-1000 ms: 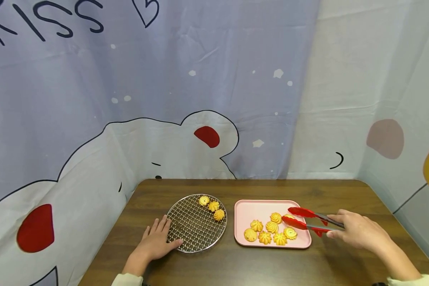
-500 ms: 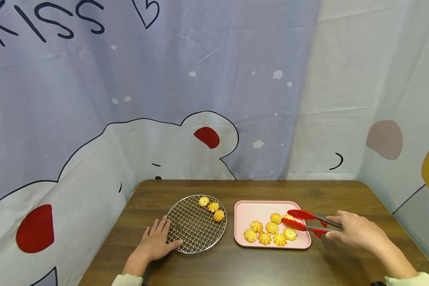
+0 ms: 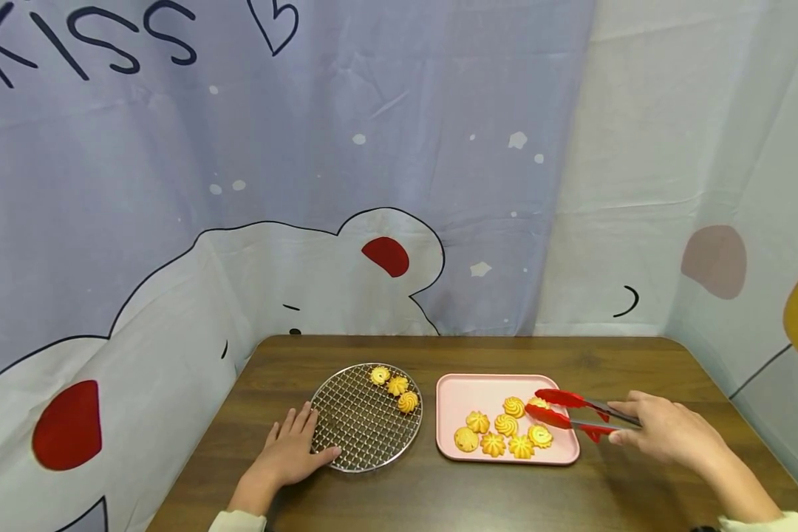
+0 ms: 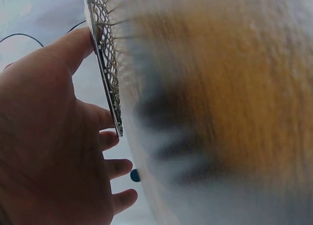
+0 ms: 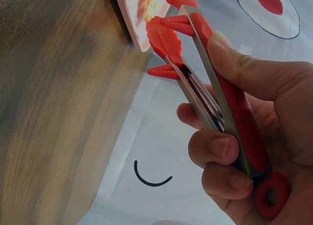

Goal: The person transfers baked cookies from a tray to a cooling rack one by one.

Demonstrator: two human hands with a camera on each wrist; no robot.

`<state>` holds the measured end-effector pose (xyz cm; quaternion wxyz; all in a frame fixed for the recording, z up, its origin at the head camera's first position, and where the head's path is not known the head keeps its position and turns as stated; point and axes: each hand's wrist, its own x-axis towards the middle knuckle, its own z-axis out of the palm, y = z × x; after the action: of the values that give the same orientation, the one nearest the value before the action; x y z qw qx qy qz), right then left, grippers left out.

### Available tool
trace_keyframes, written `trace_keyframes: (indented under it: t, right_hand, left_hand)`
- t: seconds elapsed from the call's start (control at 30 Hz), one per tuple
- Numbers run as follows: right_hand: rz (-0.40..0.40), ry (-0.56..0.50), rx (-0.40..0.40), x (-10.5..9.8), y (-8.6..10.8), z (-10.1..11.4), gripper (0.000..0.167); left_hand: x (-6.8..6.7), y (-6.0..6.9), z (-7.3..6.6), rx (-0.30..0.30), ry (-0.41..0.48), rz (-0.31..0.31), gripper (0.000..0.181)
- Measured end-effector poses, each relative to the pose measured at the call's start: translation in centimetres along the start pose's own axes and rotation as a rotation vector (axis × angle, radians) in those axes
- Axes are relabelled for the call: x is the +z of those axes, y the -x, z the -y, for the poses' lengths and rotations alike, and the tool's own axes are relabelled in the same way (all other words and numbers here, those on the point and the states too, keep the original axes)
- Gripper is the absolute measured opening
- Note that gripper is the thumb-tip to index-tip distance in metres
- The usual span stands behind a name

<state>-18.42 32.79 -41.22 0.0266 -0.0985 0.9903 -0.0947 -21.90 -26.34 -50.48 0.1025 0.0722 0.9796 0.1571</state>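
Our right hand [image 3: 668, 428] grips tongs [image 3: 550, 417] parted around a cookie [image 3: 539, 403] on the pink tray [image 3: 459, 391], our left hand [image 3: 289, 451] outstretched against the wire rack [image 3: 346, 428]; we're likely lining up a pickup needing a gentle squeeze.

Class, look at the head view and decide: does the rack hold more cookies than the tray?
No, the rack bears three cookies, while eight show on the tray.
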Motion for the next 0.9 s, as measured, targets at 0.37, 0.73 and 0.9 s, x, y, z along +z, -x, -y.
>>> trace_keyframes:
  t: [0.37,0.73,0.9]
  right_hand:
    - [-0.054,0.001,-0.049,0.1,-0.1,1.1,0.057]
    - [-0.085,-0.012,-0.091,0.5,-0.3,2.3,0.059]
    - [-0.088,-0.019,-0.106,0.5,-0.6,3.0,0.061]
  left_hand:
    - [-0.2,0.1,-0.2,0.009,0.006,-0.006,0.101]
    - [0.0,0.2,-0.1,0.011,0.007,-0.009,0.100]
    - [0.0,0.2,0.0,0.010,0.002,-0.011,0.101]
